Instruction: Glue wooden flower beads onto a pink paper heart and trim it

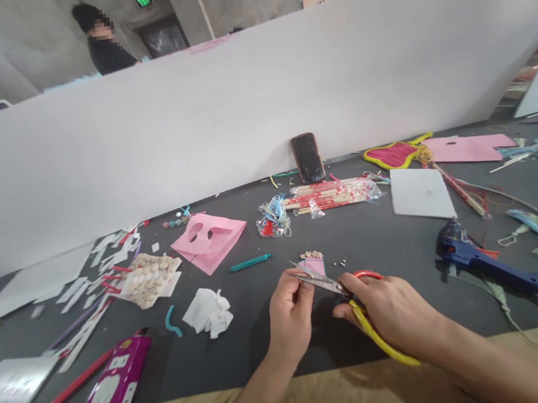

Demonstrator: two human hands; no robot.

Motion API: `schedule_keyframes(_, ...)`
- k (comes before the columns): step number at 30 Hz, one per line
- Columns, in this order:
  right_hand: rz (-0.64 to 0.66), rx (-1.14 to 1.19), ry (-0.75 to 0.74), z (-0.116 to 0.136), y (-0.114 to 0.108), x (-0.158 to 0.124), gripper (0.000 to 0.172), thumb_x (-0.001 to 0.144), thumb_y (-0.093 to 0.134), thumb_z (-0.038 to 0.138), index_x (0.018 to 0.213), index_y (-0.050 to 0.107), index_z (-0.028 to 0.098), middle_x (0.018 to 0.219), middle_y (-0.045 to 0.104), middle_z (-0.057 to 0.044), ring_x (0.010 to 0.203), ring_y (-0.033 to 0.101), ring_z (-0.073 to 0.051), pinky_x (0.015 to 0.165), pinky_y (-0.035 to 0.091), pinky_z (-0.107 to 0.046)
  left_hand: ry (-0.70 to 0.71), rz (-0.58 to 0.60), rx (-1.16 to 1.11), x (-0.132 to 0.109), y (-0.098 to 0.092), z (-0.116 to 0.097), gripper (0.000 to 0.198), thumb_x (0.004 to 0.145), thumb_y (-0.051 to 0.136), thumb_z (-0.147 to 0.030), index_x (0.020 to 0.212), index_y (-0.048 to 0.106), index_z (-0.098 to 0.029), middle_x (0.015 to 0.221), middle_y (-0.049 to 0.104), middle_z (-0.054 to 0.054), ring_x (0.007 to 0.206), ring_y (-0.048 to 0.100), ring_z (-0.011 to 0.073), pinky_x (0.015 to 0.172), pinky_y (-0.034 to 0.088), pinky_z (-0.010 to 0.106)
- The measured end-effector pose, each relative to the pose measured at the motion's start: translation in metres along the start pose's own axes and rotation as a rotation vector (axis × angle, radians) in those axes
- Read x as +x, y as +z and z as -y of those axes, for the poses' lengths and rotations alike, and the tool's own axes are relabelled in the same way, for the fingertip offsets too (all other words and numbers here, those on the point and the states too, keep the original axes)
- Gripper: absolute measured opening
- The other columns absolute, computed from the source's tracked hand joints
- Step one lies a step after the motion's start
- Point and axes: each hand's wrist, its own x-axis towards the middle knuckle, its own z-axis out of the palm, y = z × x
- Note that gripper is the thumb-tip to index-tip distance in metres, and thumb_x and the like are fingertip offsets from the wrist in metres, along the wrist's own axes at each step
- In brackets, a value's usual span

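My right hand (388,301) grips a pair of scissors (324,281) with one red and one yellow handle. Their blades point left, slightly parted, and reach the fingertips of my left hand (290,309). Thumb and forefinger of that left hand are pinched together at the blades; whatever they hold is too small or hidden to name. Just beyond the blades lies a small pink piece (315,266) with tiny pale bits (310,255) along its far edge. A few more pale crumbs (340,263) are scattered to its right.
A blue glue gun (490,262) with its cord lies at right, near a white card (421,194). A phone (308,158) leans on the white partition (177,127). Leftward are a teal pen (251,263), crumpled tissue (208,312), pink cut-out (208,237) and purple packet (117,379).
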Motion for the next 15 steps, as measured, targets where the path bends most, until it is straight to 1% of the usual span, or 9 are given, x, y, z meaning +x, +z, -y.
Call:
schedule_keyframes(5,0.01,0.031,0.009,-0.0022,-0.0018,0.0027,0.039,0.094,0.037,0.055,0.093,0.054,0.02,0.071,0.069,-0.004,0.064,0.068,-0.023,0.048,0.032,-0.029,0.003,-0.01,-0.073,-0.0002,0.0012,0.0,0.019,0.088,0.053,-0.033,0.083,0.06,-0.016,0.086,0.057,0.004,0.068,0.051,0.0129,0.06,0.042,0.023)
schedule_keyframes(8,0.008,0.064,0.005,-0.0042,-0.0034,0.0046,0.046,0.092,0.035,0.061,0.1,0.054,0.02,0.075,0.069,-0.005,0.066,0.068,-0.024,0.049,0.035,-0.029,0.007,-0.041,-0.105,0.0007,0.0018,0.0006,0.016,0.086,0.057,-0.032,0.087,0.06,-0.016,0.09,0.058,0.004,0.07,0.053,0.0131,0.061,0.044,0.023)
schedule_keyframes(12,-0.002,0.078,-0.009,-0.0062,-0.0047,0.0056,0.058,0.085,0.039,0.069,0.109,0.054,0.019,0.08,0.071,-0.007,0.07,0.068,-0.026,0.051,0.039,-0.03,0.043,-0.07,-0.093,0.0015,0.0017,0.002,0.014,0.087,0.056,-0.03,0.083,0.061,-0.017,0.089,0.058,0.004,0.076,0.056,0.0147,0.063,0.044,0.024)
schedule_keyframes(15,-0.007,0.083,-0.02,-0.0071,-0.0065,0.0055,0.068,0.079,0.042,0.075,0.114,0.053,0.019,0.086,0.071,-0.009,0.076,0.068,-0.029,0.056,0.044,-0.033,0.082,-0.076,-0.116,0.0009,0.0012,0.004,0.012,0.086,0.057,-0.028,0.081,0.061,-0.018,0.088,0.057,0.003,0.077,0.056,0.0146,0.063,0.044,0.023)
